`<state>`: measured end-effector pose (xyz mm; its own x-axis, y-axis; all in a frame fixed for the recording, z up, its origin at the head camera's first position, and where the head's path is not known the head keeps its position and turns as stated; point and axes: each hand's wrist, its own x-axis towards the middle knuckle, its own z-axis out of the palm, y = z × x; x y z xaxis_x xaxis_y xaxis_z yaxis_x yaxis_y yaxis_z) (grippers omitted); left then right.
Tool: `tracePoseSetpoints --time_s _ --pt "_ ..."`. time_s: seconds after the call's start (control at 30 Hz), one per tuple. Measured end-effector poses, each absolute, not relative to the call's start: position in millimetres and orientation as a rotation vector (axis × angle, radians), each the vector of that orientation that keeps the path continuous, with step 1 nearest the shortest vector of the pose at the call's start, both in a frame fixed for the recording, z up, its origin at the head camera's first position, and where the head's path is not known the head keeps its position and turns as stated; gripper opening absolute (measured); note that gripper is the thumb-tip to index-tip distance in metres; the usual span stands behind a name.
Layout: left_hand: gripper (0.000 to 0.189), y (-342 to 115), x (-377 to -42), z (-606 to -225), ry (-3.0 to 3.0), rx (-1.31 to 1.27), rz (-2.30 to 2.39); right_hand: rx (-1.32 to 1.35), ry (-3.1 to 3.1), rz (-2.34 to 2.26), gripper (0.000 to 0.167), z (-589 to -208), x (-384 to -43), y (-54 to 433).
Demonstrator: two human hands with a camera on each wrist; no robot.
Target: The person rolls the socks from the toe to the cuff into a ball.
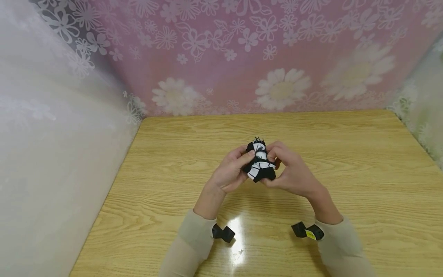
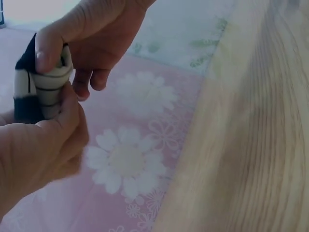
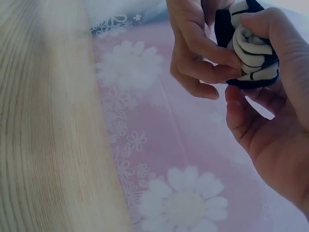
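A small rolled bundle of black-and-white socks [image 1: 261,156] is held between both hands above the table, with dark loose threads sticking up at its far end. My left hand [image 1: 230,171] grips its left side, thumb laid across the front. On the other side, my right hand [image 1: 294,169] pinches it with bent fingers above and the thumb at the lower edge. The left wrist view shows white, dark-lined layers of the sock bundle [image 2: 50,92] between the two hands. From the right wrist, the sock bundle [image 3: 256,60] shows coiled white folds edged in black.
The wood-grain table [image 1: 166,154] lies beneath the hands. A pink flowered backdrop [image 1: 214,77] rises behind its far edge, with a pale sheet [image 1: 62,154] along the left. Black wrist cameras are strapped at both sleeve cuffs.
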<state>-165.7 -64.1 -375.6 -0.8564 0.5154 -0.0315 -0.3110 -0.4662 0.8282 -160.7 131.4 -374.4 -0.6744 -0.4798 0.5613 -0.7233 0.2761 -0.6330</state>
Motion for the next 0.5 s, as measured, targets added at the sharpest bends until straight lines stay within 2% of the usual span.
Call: tracePoseSetpoints --time_s 0.1,0.27,0.37,0.5 --pt "0.020 -66.4 -167.0 -378.6 1.237 0.357 2.335 1.141 -2.268 1.489 0.047 -374.1 -160.6 135.8" --pt "0.046 -74.5 -169.9 -381.6 1.265 0.609 2.271 1.219 -2.207 1.692 0.045 -369.4 -158.3 140.4" --pt "0.042 -77.9 -170.7 -381.2 1.343 0.680 2.218 1.266 -2.132 1.788 0.043 -368.6 -158.6 141.3" --pt "0.033 -77.6 -170.1 -378.7 1.455 0.628 2.215 1.298 -1.995 1.901 0.042 -371.9 -161.3 140.3"
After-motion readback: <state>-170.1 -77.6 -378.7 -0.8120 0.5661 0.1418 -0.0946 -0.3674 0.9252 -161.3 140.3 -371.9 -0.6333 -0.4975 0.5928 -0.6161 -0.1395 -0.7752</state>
